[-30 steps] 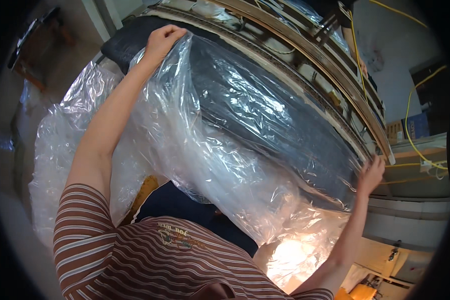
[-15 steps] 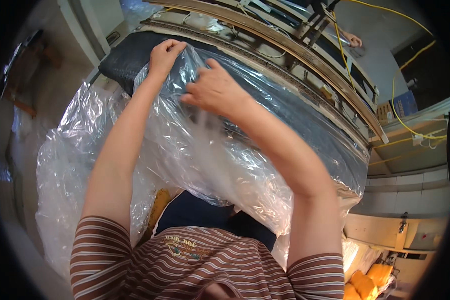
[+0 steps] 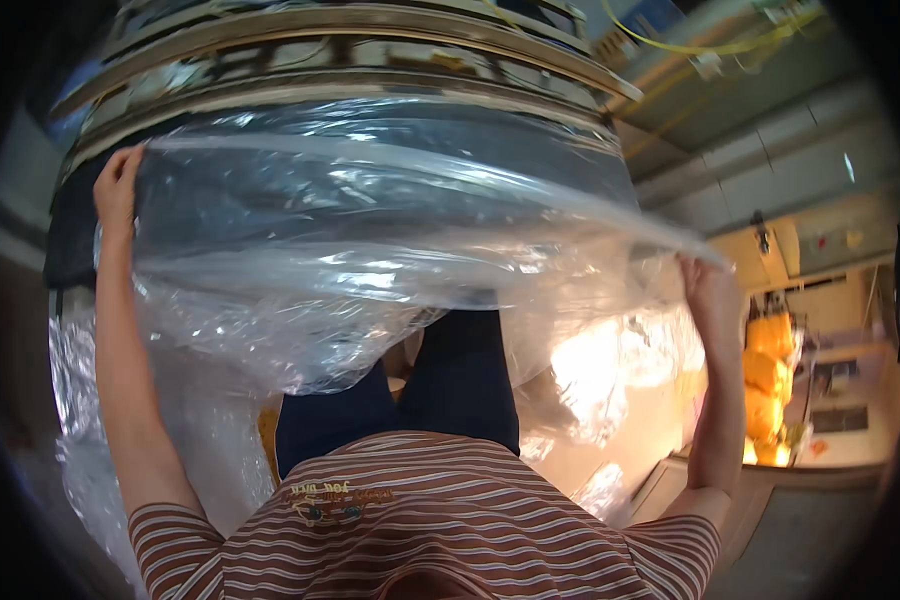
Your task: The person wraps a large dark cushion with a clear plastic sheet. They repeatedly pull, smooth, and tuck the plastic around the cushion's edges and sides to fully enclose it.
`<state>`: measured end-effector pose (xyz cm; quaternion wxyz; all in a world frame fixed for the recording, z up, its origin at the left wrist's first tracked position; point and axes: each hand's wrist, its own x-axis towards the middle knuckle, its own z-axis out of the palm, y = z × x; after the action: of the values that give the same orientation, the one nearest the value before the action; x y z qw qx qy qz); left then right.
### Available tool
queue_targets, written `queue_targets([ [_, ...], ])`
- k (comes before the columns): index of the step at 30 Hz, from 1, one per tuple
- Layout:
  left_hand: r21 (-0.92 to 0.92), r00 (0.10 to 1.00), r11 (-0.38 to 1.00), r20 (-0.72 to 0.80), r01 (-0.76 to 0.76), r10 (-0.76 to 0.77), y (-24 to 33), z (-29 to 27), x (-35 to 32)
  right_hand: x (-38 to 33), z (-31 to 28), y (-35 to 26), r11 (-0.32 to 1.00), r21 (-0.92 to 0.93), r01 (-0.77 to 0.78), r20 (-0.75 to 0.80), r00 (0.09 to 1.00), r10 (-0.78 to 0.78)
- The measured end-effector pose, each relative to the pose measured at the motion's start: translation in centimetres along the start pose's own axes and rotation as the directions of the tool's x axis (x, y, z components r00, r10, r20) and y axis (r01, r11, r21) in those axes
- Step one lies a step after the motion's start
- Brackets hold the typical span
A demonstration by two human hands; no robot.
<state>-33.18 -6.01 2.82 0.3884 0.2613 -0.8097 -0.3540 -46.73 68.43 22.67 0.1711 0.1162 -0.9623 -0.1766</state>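
A wide sheet of clear plastic film [image 3: 390,262] is stretched between my two hands. At the far left my left hand [image 3: 117,195] is closed on the film's upper edge, above the dark work surface. Out to the right my right hand [image 3: 710,285] grips the other end of that edge, its arm spread wide. Beneath the film the dark padded surface [image 3: 75,235] shows through, running across in front of me. Loose, crumpled film hangs off its near side toward my legs.
Long wooden rails [image 3: 340,18] run along the back of the dark surface. A yellow cable [image 3: 730,48] loops at the upper right. Orange bundles [image 3: 767,375] stand far right, beside cabinets. More crumpled film [image 3: 80,420] lies low on the left.
My hands were close together at the far left of the dark surface. The right hand has swung far right, drawing the film's edge out straight. My view has turned rightward.
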Motion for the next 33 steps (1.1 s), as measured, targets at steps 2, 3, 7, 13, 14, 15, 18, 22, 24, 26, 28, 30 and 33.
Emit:
queue_targets([
  [2,-0.006,0.999,0.999,-0.017,0.044,-0.044,-0.5,-0.4,0.4,1.2,-1.6,3.6,0.993,0.092,0.068,-0.356,0.934,-0.031],
  [3,0.014,0.999,0.999,-0.010,0.041,-0.040,-0.8,0.0,0.7,2.5,-1.7,7.7,0.967,-0.116,0.225,-0.522,0.815,-0.252],
  [7,0.098,0.992,0.987,-0.035,0.123,-0.120,-0.7,-1.4,0.5,7.6,-4.1,1.4,0.362,0.894,0.266,-0.427,0.752,0.502],
  [13,0.136,0.997,0.988,-0.039,0.068,-0.063,-6.6,-9.5,0.5,7.4,12.8,-2.3,0.011,0.933,-0.359,0.359,0.933,0.012],
  [14,0.232,0.996,0.969,0.009,0.088,-0.092,-7.7,-12.0,0.6,6.0,16.2,-2.8,0.200,0.943,-0.266,0.256,0.964,0.076],
  [15,0.333,0.990,0.937,0.052,0.106,-0.131,-8.4,-14.2,0.3,4.7,17.9,-3.7,0.306,0.926,-0.221,0.221,0.975,0.035],
  [18,0.532,0.979,0.845,0.137,0.054,-0.149,-8.4,-16.2,-1.0,2.2,17.9,-4.9,0.407,0.878,-0.253,0.311,0.947,-0.081],
  [22,0.508,1.000,0.861,0.017,-0.002,-0.008,-8.1,-13.5,-1.9,1.5,18.5,-3.3,0.502,0.803,-0.321,0.494,0.829,-0.261],
  [24,0.499,0.995,0.866,-0.062,-0.035,0.076,-7.9,-11.9,-2.2,2.5,17.7,-2.9,0.629,0.745,-0.222,0.419,0.890,-0.182],
  [26,0.511,0.993,0.860,-0.093,-0.013,0.070,-7.7,-12.4,-2.1,5.9,14.8,-4.3,0.763,0.646,-0.025,0.057,0.998,-0.016],
  [28,0.531,0.993,0.847,-0.104,0.013,0.051,-7.8,-12.2,-2.0,10.4,13.5,-5.7,0.668,0.742,-0.052,-0.042,0.991,0.124],
  [30,0.562,0.994,0.827,-0.101,0.028,0.035,-7.5,-11.7,-1.4,15.3,15.9,-6.8,0.622,0.783,-0.011,-0.067,0.992,0.102],
  [33,0.541,0.998,0.841,-0.043,-0.019,0.050,-6.4,-11.0,-1.8,19.6,19.3,-9.3,0.672,0.735,-0.088,0.009,0.993,0.120],
])
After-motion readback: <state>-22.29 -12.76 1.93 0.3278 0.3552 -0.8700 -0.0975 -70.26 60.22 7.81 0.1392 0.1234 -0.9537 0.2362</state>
